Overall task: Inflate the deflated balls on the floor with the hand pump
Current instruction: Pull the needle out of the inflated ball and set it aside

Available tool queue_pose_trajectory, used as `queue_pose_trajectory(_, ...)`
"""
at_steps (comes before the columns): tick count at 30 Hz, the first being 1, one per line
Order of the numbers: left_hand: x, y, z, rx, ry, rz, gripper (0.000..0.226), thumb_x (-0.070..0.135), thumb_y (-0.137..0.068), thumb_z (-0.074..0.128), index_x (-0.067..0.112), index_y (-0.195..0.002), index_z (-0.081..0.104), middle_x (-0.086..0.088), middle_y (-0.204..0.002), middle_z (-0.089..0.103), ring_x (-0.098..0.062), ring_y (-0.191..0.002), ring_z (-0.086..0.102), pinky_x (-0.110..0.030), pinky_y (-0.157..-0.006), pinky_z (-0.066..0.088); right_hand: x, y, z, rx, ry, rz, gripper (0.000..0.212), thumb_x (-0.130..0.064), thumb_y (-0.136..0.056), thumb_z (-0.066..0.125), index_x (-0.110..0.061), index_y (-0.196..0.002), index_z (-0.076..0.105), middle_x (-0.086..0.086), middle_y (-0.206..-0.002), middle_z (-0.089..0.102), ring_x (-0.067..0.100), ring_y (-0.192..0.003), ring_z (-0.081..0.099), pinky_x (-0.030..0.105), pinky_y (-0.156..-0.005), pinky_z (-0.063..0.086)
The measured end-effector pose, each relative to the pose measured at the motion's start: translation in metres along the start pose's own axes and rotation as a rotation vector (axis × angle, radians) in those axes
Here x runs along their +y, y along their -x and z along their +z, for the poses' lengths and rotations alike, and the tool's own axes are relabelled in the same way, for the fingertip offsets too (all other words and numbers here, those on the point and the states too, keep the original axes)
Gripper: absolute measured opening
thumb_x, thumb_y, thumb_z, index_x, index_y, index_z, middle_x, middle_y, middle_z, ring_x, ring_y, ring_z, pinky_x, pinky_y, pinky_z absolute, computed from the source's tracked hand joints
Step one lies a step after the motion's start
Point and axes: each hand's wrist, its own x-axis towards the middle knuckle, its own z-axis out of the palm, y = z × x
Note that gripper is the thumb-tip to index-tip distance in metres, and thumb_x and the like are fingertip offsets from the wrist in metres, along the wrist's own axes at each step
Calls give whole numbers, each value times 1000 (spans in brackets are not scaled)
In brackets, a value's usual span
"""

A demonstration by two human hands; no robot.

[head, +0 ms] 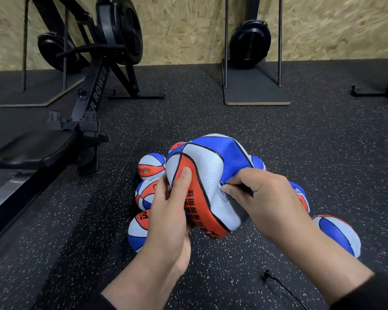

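Both hands on one flat ball, held up over the pile.

Nearest me: a thin black cable [285, 289] lies on the speckled rubber floor [300, 153], lower right. Left hand [168, 211] grips the deflated ball [208, 173] from its left side, thumb flat on the orange panel, fingers curled behind it. Right hand [262, 195] pinches something small and dark against the ball's white panel, right by the printed text; can't tell what it is. The ball is creased and caved in, off the floor. Under and beside it sits a cluster of more red-white-blue balls [151, 167], plus one apart to the right [338, 233]. Further out: a rowing machine [85, 104] on the left, a black fan unit on a stand [251, 43] against the chipboard wall [188, 25].
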Motion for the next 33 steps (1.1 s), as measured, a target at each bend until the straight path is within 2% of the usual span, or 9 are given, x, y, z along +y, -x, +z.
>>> queue_pose_trajectory(8, -4, -3, -2, 22, 0, -17, 42, 45, -97, 64, 36, -137, 61, 4, -125, 75, -22, -116, 72, -55, -106, 52, 9, 3, 7, -18, 49, 15, 9, -28, -89, 76, -19, -89, 73, -11, -80, 66, 6, -84, 49, 5, -75, 36)
queue_pose_trajectory(11, -5, -11, -8, 39, 44, -43, 46, 54, -97, 62, 34, -139, 62, 0, -127, 74, -26, -115, 73, -48, -93, 59, 8, -1, 1, 156, -3, -1, 17, -39, -90, 72, -25, -99, 71, -14, -98, 61, 1, -95, 52, 10, -88, 36)
queue_pose_trajectory(13, -4, -17, -13, 43, 74, -83, 55, 63, -94, 60, 31, -138, 64, 0, -128, 74, -26, -115, 73, -48, -93, 59, 15, -4, -3, 217, -149, 178, 31, -48, -95, 62, -30, -120, 63, -16, -119, 57, -2, -114, 52, 19, -101, 39)
queue_pose_trajectory(16, -2, -25, -19, -6, 150, -157, 62, 70, -94, 54, 29, -138, 67, -3, -132, 72, -29, -120, 70, -58, -108, 50, 18, -2, 2, -35, -675, 606, 63, -73, -83, 60, -41, -136, 53, -15, -137, 58, 11, -123, 58, 42, -100, 52)
queue_pose_trajectory(20, -5, -30, -20, -124, 73, -234, 62, 71, -99, 41, 31, -141, 63, -1, -135, 71, -28, -123, 68, -60, -110, 47, 13, 4, 7, -103, -1067, 755, 36, -45, -103, 49, -20, -121, 67, 5, -111, 73, 19, -81, 66, 36, -64, 58)
queue_pose_trajectory(22, -7, -29, -19, -171, 3, -242, 59, 69, -97, 41, 33, -139, 63, 2, -132, 72, -23, -121, 69, -59, -109, 49, 16, 4, 2, -95, -1089, 771, 36, -44, -103, 49, -17, -117, 69, 13, -109, 74, 22, -81, 65, 41, -68, 58)
queue_pose_trajectory(26, -12, -27, -14, -184, -179, -140, 65, 64, -83, 61, 32, -140, 59, 9, -129, 73, -15, -123, 66, -55, -106, 51, 23, 8, -6, -22, -1017, 811, 26, -40, -100, 58, -21, -114, 69, 3, -110, 77, 24, -95, 72, 53, -88, 53)
queue_pose_trajectory(30, -16, -49, -21, -328, -568, 29, 115, 68, -67, 85, 47, -159, 20, 35, -138, 49, 2, -135, 51, -37, -117, 41, 36, 16, -11, 19, -853, 806, 26, -43, -96, 62, -22, -106, 72, -5, -102, 78, 19, -101, 73, 49, -98, 54)
queue_pose_trajectory(33, -32, -58, -21, -515, -813, 84, 134, 40, -61, 95, 47, -160, 5, 46, -130, 33, 36, -113, 42, -1, -99, 37, 60, 22, -14, 3, -716, 817, 31, -51, -90, 63, -24, -101, 74, -8, -100, 78, 20, -104, 71, 47, -101, 53)
